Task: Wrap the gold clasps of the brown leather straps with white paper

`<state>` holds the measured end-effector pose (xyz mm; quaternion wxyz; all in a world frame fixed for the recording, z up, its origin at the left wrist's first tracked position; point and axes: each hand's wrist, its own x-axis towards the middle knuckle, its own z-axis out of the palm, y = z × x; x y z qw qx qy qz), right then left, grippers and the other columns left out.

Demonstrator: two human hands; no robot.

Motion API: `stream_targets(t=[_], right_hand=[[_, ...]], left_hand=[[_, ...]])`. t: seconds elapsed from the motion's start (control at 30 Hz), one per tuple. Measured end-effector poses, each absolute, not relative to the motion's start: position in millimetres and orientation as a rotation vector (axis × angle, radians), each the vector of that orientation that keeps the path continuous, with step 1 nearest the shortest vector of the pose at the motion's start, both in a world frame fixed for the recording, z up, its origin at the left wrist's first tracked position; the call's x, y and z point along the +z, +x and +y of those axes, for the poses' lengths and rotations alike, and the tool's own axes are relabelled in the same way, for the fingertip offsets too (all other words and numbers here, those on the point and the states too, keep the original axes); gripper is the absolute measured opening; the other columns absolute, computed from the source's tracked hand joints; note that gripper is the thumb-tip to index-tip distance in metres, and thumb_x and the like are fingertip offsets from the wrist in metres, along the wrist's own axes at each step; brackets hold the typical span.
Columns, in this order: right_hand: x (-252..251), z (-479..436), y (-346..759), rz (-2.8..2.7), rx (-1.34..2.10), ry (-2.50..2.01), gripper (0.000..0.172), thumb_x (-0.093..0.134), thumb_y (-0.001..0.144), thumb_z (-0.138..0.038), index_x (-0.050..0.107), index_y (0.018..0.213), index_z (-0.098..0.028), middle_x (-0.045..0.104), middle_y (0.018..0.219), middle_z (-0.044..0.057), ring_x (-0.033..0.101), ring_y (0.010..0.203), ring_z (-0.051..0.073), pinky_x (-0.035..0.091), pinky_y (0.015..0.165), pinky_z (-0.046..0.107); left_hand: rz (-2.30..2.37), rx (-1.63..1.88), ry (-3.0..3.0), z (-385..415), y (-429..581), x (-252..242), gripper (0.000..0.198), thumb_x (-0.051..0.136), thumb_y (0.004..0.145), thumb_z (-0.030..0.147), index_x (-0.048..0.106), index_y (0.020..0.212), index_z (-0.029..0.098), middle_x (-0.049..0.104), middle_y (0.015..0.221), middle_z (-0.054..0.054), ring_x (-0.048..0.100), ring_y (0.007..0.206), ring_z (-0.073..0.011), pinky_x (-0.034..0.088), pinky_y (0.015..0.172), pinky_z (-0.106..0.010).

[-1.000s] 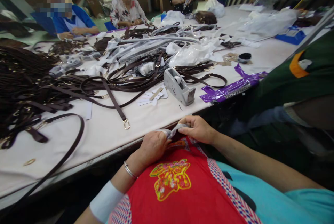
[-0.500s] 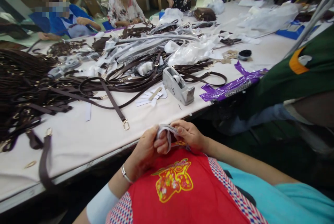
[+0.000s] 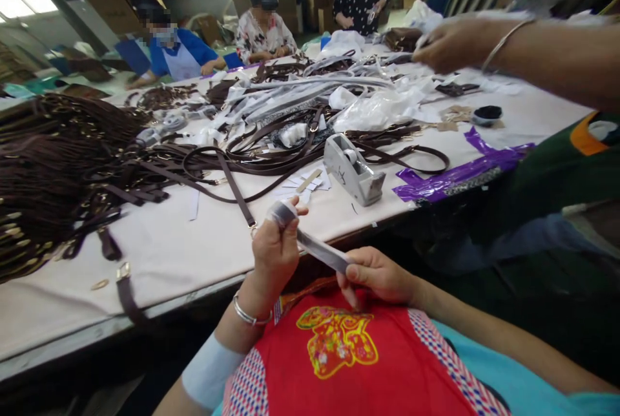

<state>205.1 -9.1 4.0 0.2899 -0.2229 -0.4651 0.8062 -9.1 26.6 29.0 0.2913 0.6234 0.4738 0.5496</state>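
A flat grey-and-white strip (image 3: 322,251) runs between my hands, just off the table's front edge. My left hand (image 3: 275,249) is raised and closed, with the strip looped around its fingers. Lower and to the right, my right hand (image 3: 382,274) pinches the strip's other stretch between thumb and fingers. Beyond my left hand, a dark brown strap (image 3: 235,190) with a gold clasp lies on the table. A grey tape dispenser (image 3: 352,170) stands farther back, beside some small white paper slips (image 3: 303,185).
Brown straps (image 3: 58,170) are heaped at the left. Wrapped grey strips (image 3: 310,90) and clear plastic (image 3: 378,109) pile up mid-table. Purple tape (image 3: 460,174) covers the right edge. Another person's arm (image 3: 557,57) reaches in from the right. Several people are behind the table.
My left hand has risen, and the strip now wraps its fingers and stretches to my right hand, which has moved right and down. Another person's arm has come in at the upper right. The view has shifted.
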Motion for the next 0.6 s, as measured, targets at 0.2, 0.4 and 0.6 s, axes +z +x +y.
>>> stream_targets(t=[0.2,0.4,0.6], right_hand=[[24.5,12.5,237.0,-1.305,1.845,-0.872,0.034,0.076,0.077,-0.046,0.063,0.081,-0.015,0.056,0.053,-0.004,0.040,0.035,0.006,0.030,0.036,0.019],[4.3,25.4,239.8,-1.879,1.237,-1.088,0.029,0.067,0.085,-0.042,0.068,0.077,-0.015,0.066,0.075,0.003,0.058,0.071,0.015,0.046,0.069,0.026],[-17.9,2.7,206.4,-1.555,1.373,-0.978,0.046,0.043,0.097,-0.057,0.060,0.090,-0.014,0.053,0.065,-0.001,0.046,0.056,0.011,0.040,0.053,0.023]], left_hand=[[1.016,0.445,2.385,8.8,-6.0,15.3,0.015,0.048,0.092,0.030,0.056,0.087,0.018,0.063,0.080,-0.007,0.056,0.069,-0.0194,0.045,0.066,-0.032],[0.692,0.301,1.692,-9.2,8.6,29.6,0.036,0.036,0.100,0.044,0.051,0.081,0.018,0.052,0.067,0.001,0.046,0.058,-0.0125,0.038,0.059,-0.026],[0.522,0.835,0.732,-7.0,17.1,43.2,0.040,0.047,0.096,0.050,0.057,0.082,0.014,0.033,0.053,0.007,0.047,0.050,-0.0098,0.041,0.055,-0.022]])
